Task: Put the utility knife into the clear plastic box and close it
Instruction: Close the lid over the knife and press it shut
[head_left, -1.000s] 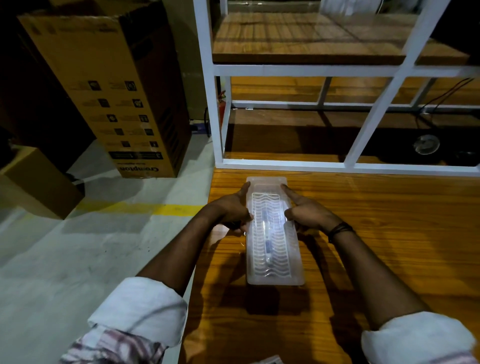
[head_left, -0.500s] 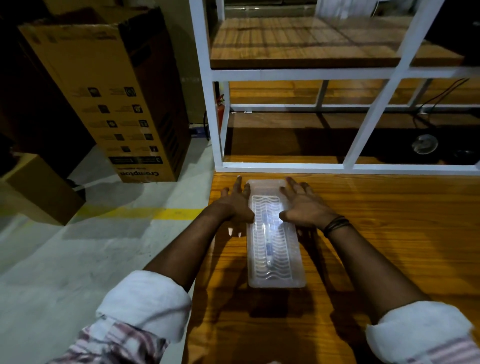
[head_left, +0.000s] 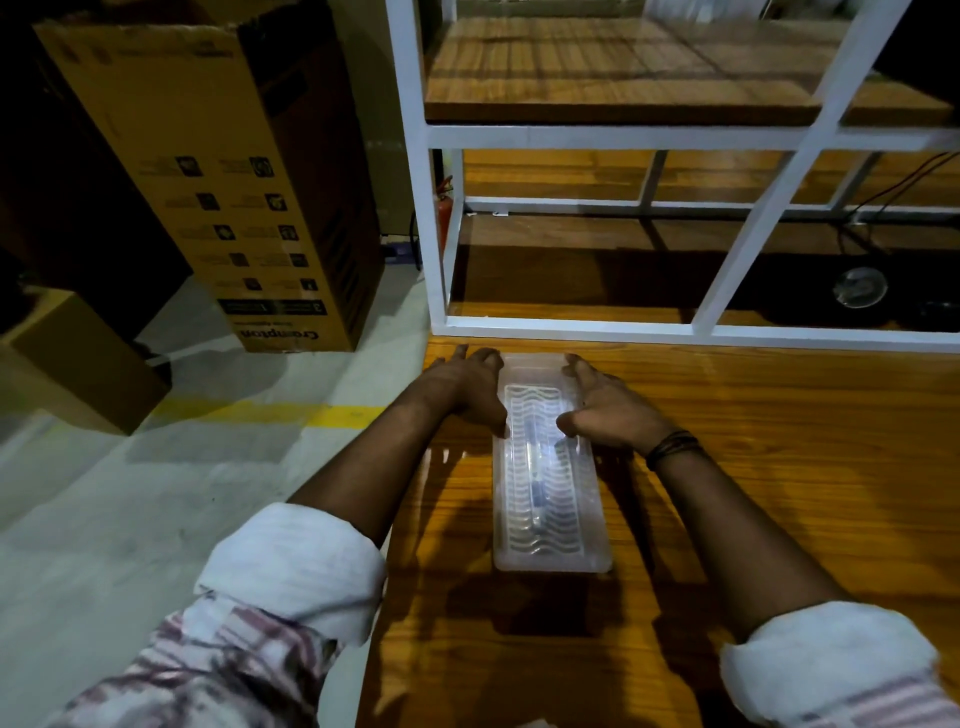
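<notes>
A long clear plastic box (head_left: 550, 509) with a wavy ribbed lid lies lengthwise on the wooden table (head_left: 779, 467), its lid down. Through the lid I see the utility knife (head_left: 537, 467) as a dim dark shape along the middle. My left hand (head_left: 467, 389) rests flat at the box's far left side, fingers spread, thumb touching the lid's edge. My right hand (head_left: 602, 405) lies flat on the far right side, fingers spread along the rim, thumb on the lid. Neither hand grips anything.
A white metal frame (head_left: 691, 332) with wooden shelves stands right behind the box. The table's left edge runs just beside my left arm. On the floor to the left stand a tall cardboard carton (head_left: 218, 171) and a smaller one (head_left: 78, 364).
Both hands went from pinching the box's sides to lying flat with spread fingers, sliding towards its far end. The box stays where it was.
</notes>
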